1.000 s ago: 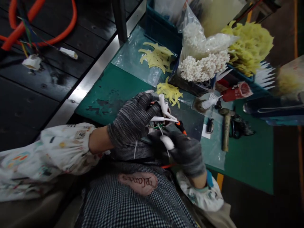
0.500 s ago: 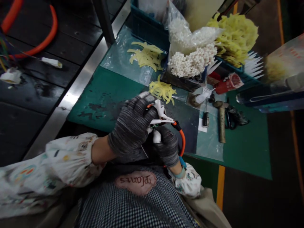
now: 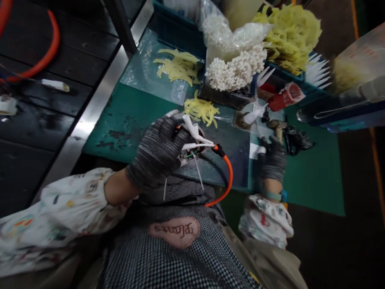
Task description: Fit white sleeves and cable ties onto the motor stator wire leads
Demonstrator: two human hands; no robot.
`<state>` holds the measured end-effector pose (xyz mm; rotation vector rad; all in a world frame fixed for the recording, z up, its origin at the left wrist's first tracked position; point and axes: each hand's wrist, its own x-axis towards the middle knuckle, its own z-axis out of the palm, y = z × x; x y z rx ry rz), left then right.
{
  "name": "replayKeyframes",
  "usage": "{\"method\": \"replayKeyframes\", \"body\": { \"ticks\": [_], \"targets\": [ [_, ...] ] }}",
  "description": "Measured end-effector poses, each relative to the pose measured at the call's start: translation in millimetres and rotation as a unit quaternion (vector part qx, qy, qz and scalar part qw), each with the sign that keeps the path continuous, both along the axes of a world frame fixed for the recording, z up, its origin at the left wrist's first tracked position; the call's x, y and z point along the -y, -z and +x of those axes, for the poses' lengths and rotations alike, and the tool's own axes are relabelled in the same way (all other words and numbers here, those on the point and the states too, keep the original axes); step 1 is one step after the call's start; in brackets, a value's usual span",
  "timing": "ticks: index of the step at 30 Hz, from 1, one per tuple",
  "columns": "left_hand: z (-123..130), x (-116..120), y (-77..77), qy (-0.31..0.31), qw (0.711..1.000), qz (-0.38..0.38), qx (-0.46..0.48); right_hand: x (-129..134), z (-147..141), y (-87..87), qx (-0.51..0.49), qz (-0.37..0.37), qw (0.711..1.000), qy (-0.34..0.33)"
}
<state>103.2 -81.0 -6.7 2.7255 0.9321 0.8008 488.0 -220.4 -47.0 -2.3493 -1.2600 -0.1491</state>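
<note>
My left hand point(image 3: 158, 150), in a grey glove with pale fingertips, is closed around a round part with a circuit board point(image 3: 191, 153). White sleeves point(image 3: 195, 130) and thin white strands stick out of it. An orange cable point(image 3: 230, 172) with a black collar runs from its right side down to the apron. My right hand point(image 3: 273, 158), gloved too, is at the tools on the right, over the hammer's handle and beside a white paper piece point(image 3: 254, 151). Its fingers are blurred; whether they hold anything is unclear.
Yellow curved pieces point(image 3: 201, 109) lie just beyond my left hand, more point(image 3: 180, 66) behind them. Bins hold bagged white beads point(image 3: 236, 72), yellow pieces point(image 3: 296, 36) and white spikes point(image 3: 317, 72). A red cup point(image 3: 285, 97) and black-handled tool point(image 3: 299, 138) are at right.
My right hand has let go of the cabled part and moved right to the tools, where it covers the screwdriver's former spot. My left hand still holds the part, whose board now shows more.
</note>
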Motion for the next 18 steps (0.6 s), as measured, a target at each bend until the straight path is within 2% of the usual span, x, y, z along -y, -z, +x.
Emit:
{"method": "replayKeyframes", "body": {
  "ticks": [1,3,4,6,8,10,12,15,18],
  "targets": [
    [-0.4,0.1,-2.0,0.001,1.000,-0.001,-0.007,7.3,-1.1,-7.8,0.001,0.041,0.999,0.004],
    [-1.7,-0.4,-5.5,0.010,1.000,-0.008,-0.020,27.3,-20.7,-37.6,-0.009,0.142,0.990,0.013],
    [-2.6,-1.0,-6.8,0.013,1.000,-0.013,-0.025,38.0,-37.4,-56.3,-0.041,0.137,0.990,-0.005],
    [-4.4,-2.3,-8.1,0.012,0.999,-0.024,-0.028,53.9,-78.7,-91.1,-0.116,0.076,0.988,-0.071],
    [-5.7,-3.2,-7.7,0.007,0.999,-0.034,-0.030,55.4,-120.7,-110.9,-0.145,0.020,0.963,-0.225],
    [-6.3,-2.7,-6.3,0.006,0.999,-0.040,-0.030,42.0,-152.7,-111.6,-0.086,0.007,0.945,-0.316],
    [-5.9,-0.3,-4.7,0.006,0.999,-0.036,-0.028,21.9,-170.4,-100.7,-0.001,0.012,0.936,-0.353],
    [-4.6,4.8,-3.0,0.007,1.000,-0.015,-0.022,-1.9,-177.8,-87.1,0.096,0.016,0.919,-0.381],
    [-4.6,6.1,-1.2,0.017,1.000,-0.008,-0.012,-13.5,-182.3,-94.7,0.182,-0.006,0.891,-0.417]
  ]
}}
